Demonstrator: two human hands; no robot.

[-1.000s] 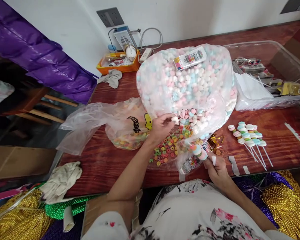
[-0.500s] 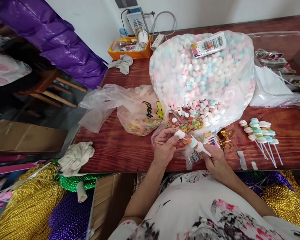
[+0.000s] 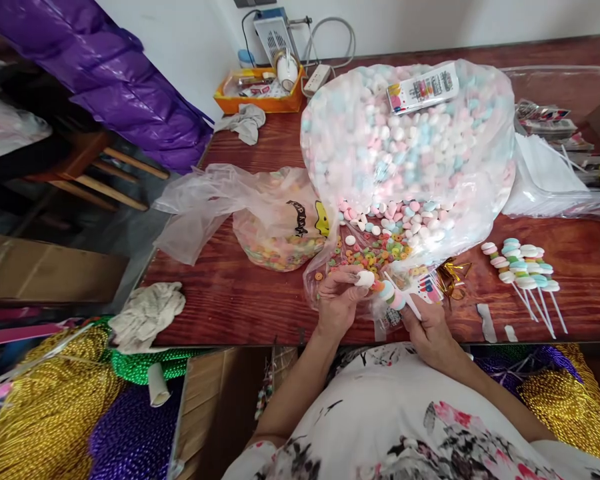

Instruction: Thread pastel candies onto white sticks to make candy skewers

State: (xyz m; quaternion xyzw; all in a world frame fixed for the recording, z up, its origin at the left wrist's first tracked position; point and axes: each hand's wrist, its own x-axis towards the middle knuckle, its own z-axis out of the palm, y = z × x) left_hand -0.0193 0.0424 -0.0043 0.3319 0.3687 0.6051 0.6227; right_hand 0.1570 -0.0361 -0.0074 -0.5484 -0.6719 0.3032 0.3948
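Note:
My left hand (image 3: 339,300) pinches a white candy piece (image 3: 365,279) between thumb and fingers, at the tip of a skewer. In my right hand (image 3: 427,323) is that candy skewer (image 3: 391,295), threaded with orange, blue and pink pieces, along with a loose white stick (image 3: 405,299). Just beyond both hands, small ring candies (image 3: 375,253) and pastel candies (image 3: 415,217) spill at the mouth of a big clear bag (image 3: 405,147). Finished-looking candy skewers (image 3: 525,265) lie to the right with their white sticks toward me.
A smaller bag of ring candies (image 3: 280,227) lies left of the big bag. A clear plastic bin (image 3: 570,201) stands at the right, an orange tray (image 3: 260,103) at the back. A crumpled cloth (image 3: 147,313) hangs by the table's left edge. Gold bead strands (image 3: 45,400) are below.
The white piece in my left hand has come closer to the skewer and now meets its top pieces. The view has shifted slightly.

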